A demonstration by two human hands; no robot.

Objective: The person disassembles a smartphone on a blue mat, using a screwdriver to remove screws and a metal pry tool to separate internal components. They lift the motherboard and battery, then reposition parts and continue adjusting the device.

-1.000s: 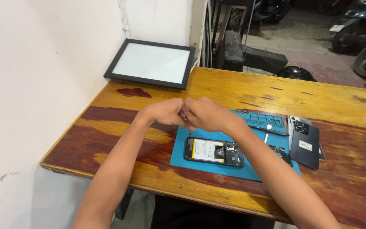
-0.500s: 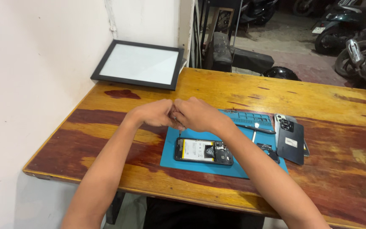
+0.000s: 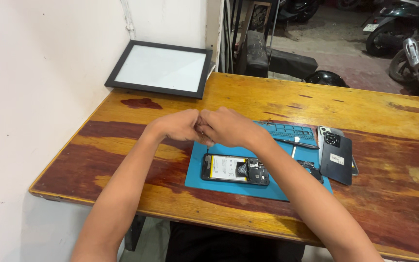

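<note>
- Both hands met above the blue mat (image 3: pixel 229 187): left hand (image 3: pixel 179 126) and right hand (image 3: pixel 226 127) were curled, fingertips pressed together; whether something small sat between them cannot be told.
- Opened phone (image 3: pixel 235 170) lay on the mat just below them, innards up, likely for access.
- Dark back cover (image 3: pixel 336 158) rested at the mat's right edge, seemingly set aside.
- Framed panel (image 3: pixel 160 68) leaned at the wall.

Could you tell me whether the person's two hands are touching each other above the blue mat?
Touching. The head view shows the left hand and right hand pressed together at the fingertips, with no gap visible.
</note>
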